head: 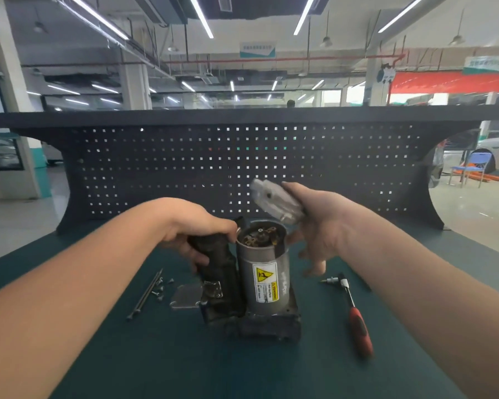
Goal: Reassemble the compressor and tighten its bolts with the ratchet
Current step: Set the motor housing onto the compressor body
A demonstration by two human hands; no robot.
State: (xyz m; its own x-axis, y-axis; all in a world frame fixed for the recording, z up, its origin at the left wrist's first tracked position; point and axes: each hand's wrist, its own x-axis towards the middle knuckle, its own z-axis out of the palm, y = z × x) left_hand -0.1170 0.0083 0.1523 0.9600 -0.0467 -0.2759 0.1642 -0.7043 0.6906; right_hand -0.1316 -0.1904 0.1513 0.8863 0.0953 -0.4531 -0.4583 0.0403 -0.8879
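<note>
The compressor [264,283] stands upright on the green bench mat, a grey cylinder with a yellow warning label and an open top showing brushes. My left hand [196,231] grips the black housing [216,272] on its left side. My right hand [326,226] holds a silver end cap [274,201], tilted, just above and to the right of the cylinder's open top. A ratchet [355,309] with a red handle lies on the mat to the right. Two long bolts [146,295] and several small screws [160,286] lie to the left.
A flat silver cover plate [185,296] lies beside the compressor base on the left. A dark pegboard panel [242,168] rises behind the bench. The green mat [185,355] stretches toward me; a workshop floor and a blue chair [470,168] lie beyond.
</note>
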